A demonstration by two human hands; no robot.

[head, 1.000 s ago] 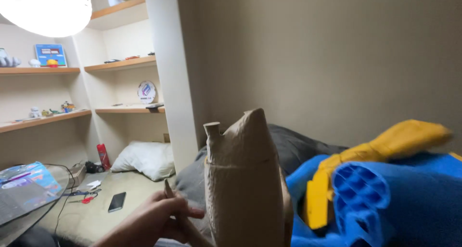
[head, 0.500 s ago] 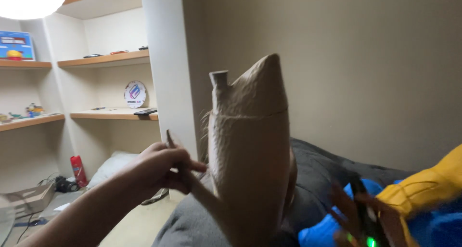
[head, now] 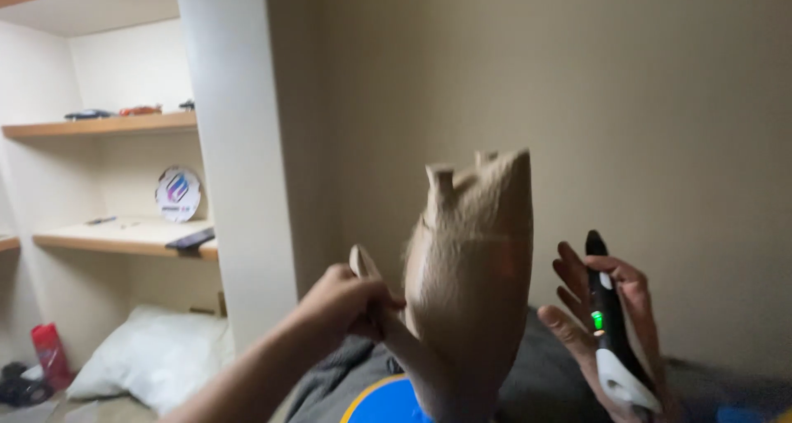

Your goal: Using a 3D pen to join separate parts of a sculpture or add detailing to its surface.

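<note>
A tall beige sculpted piece [head: 470, 283], rough-surfaced and vase-like with small stubs on top, stands upright in the middle of the head view. My left hand [head: 342, 303] grips a thin beige arm that sticks out of its left side. To the right of the piece, my right hand [head: 606, 320] holds a black and white pen-shaped tool [head: 610, 328] upright, with a small green light lit on it. The tool's tip is a little apart from the piece.
Wooden shelves [head: 124, 237] line the left wall with a round plate [head: 178, 194] and small items. A white pillow [head: 157, 353] and a red bottle [head: 51, 353] lie on the floor. Grey fabric [head: 544, 373] lies below, and a plain beige wall behind.
The view has swung right and the yellow and blue items have left the frame. My right hand has risen into view, holding the pen-shaped tool beside the piece.
</note>
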